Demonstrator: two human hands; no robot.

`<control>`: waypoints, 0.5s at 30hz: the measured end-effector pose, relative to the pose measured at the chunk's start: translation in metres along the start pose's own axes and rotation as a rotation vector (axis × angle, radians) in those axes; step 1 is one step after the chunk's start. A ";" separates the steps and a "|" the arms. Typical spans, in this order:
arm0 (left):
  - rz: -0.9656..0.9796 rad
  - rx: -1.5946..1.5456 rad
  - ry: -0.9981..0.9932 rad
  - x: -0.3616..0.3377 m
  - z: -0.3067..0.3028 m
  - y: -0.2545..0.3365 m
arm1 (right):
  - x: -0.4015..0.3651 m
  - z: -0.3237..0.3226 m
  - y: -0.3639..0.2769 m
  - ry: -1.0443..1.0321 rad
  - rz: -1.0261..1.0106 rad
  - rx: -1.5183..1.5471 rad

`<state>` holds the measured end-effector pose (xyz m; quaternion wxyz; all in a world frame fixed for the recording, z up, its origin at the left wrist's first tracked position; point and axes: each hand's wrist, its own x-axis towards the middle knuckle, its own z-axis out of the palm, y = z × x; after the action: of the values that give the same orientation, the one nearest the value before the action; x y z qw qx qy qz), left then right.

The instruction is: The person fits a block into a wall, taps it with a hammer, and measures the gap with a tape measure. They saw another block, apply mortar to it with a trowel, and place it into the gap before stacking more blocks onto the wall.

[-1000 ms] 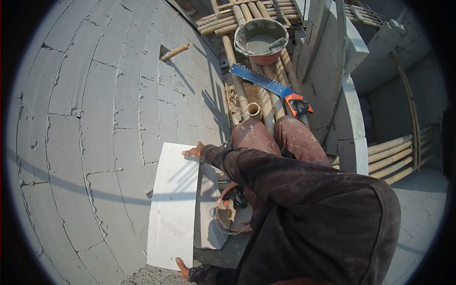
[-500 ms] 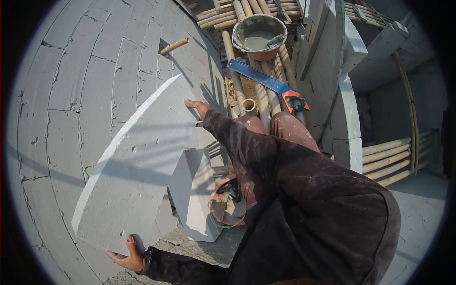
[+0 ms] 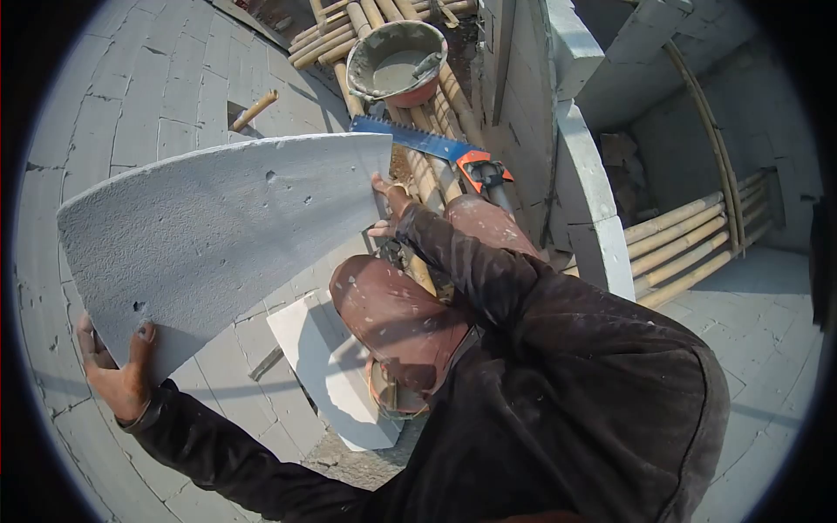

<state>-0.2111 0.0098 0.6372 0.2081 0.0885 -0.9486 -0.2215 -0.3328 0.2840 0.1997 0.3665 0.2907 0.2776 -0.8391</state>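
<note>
Head view: grey blockwork fills the frame from 9 to 12 o'clock. In front of it a big grey block is held tilted, left of centre. A white offcut lies at 6 o'clock. A mortar tub sits at 12, with a blue saw just below it. The left hand clamps the block's 8 o'clock corner and the right hand grips its 3 o'clock edge, so the hands are well apart.

Nothing readable in this one, tbh. The grey block is blank, and the blue saw shows no brand I can make out.
</note>
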 end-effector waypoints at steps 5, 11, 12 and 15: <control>0.017 -0.010 -0.164 0.026 0.039 0.025 | 0.005 -0.042 0.022 0.042 0.062 0.199; 0.093 -0.078 -0.233 0.036 0.070 0.042 | 0.004 -0.053 0.033 -0.014 0.107 0.225; 0.096 -0.047 -0.260 0.038 0.073 0.041 | 0.002 -0.052 0.035 0.005 0.116 0.240; 0.083 -0.038 -0.253 0.036 0.089 0.049 | 0.013 -0.057 0.042 0.039 0.123 0.263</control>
<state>-0.2861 0.0785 0.5998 0.0973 0.0166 -0.9657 -0.2402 -0.2913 0.2924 0.1412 0.3708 0.3687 0.1538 -0.8384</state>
